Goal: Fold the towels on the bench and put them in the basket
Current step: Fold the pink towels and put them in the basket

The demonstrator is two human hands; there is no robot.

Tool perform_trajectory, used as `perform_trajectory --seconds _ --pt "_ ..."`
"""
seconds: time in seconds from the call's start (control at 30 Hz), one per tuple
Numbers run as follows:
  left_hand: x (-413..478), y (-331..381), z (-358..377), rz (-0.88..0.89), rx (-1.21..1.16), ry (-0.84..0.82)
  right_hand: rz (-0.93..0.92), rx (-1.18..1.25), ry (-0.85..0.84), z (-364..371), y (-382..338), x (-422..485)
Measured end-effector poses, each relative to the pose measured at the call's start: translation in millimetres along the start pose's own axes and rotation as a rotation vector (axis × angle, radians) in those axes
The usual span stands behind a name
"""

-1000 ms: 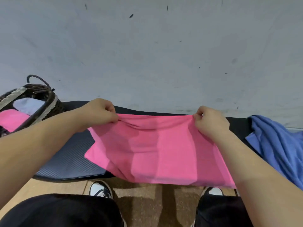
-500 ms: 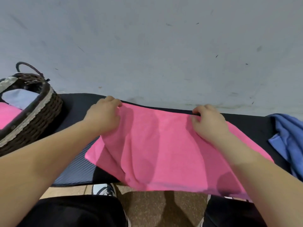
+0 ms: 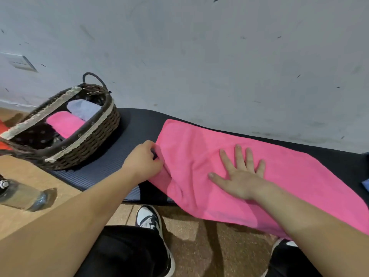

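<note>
A pink towel (image 3: 289, 182) lies spread across the dark bench mat (image 3: 111, 166), its near edge hanging over the front. My right hand (image 3: 239, 174) rests flat on the towel's middle with fingers spread. My left hand (image 3: 142, 162) pinches the towel's left edge, fingers closed on the cloth. A dark wicker basket (image 3: 83, 148) with a lace-trimmed rim stands on the bench's left end; inside lie a folded pink towel (image 3: 63, 122) and a folded pale blue towel (image 3: 85, 108).
A grey wall runs right behind the bench. A clear plastic bottle (image 3: 24, 196) lies on the wooden floor at the left. A sliver of blue cloth (image 3: 365, 186) shows at the right edge. My knees and shoes are below the bench's front edge.
The towel's far edge has been laid down on the bench. My right hand let go and flattened onto the towel; my left hand shifted to the left edge. The view swung left.
</note>
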State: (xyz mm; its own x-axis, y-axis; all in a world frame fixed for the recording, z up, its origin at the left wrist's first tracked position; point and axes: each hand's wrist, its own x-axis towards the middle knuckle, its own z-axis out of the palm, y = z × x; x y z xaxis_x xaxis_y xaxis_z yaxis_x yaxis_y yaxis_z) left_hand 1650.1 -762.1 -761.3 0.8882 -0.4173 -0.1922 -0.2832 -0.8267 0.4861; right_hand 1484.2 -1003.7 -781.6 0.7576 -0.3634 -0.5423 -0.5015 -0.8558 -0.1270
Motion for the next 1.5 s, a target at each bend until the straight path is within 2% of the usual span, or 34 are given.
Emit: perform_trajectory --seconds 0.2,0.33,0.47,0.53,0.6,0.67,0.77,0.87,0.97,1.07,1.17,1.33,1.43,1.5 --pt "-14 -12 -7 -0.002 0.014 -0.124 0.015 -0.017 0.098 -8 0 21" --pt "-24 -36 -31 -0.088 0.171 -0.171 0.000 -0.030 0.143 -15 -3 32" --pt "-38 -56 -52 -0.185 0.355 -0.220 -0.020 -0.045 0.110 -20 -8 33" --pt "-34 -56 -55 -0.137 0.420 -0.099 -0.050 -0.056 0.085 -20 -12 30" --pt "-25 -49 -51 -0.012 0.359 0.023 -0.096 -0.083 0.062 -18 -17 26" --pt "-17 -30 -38 0.139 0.270 0.077 -0.145 -0.098 0.047 -16 -22 20" --pt "3 3 -9 0.266 0.266 -0.011 -0.167 -0.116 0.063 -16 -26 9" --pt "30 30 21 0.315 0.392 -0.115 0.007 -0.149 0.028 -26 -28 -2" --pt "45 44 45 0.234 0.377 -0.217 0.155 -0.118 -0.066 -36 -24 -7" --pt "50 46 50 0.161 0.361 -0.259 0.183 -0.047 -0.123 -36 -17 -1" --pt "59 22 40 0.098 0.331 -0.213 0.164 0.006 -0.110 -32 -21 8" --pt "62 -13 24 0.065 0.374 -0.127 -0.005 0.015 -0.055 -26 -31 7" --pt "57 -4 24 0.072 0.354 -0.096 -0.051 0.023 -0.025 -29 -21 -4" --pt "51 15 26 0.131 0.376 -0.076 -0.017 0.052 -0.007 -34 -6 -14"
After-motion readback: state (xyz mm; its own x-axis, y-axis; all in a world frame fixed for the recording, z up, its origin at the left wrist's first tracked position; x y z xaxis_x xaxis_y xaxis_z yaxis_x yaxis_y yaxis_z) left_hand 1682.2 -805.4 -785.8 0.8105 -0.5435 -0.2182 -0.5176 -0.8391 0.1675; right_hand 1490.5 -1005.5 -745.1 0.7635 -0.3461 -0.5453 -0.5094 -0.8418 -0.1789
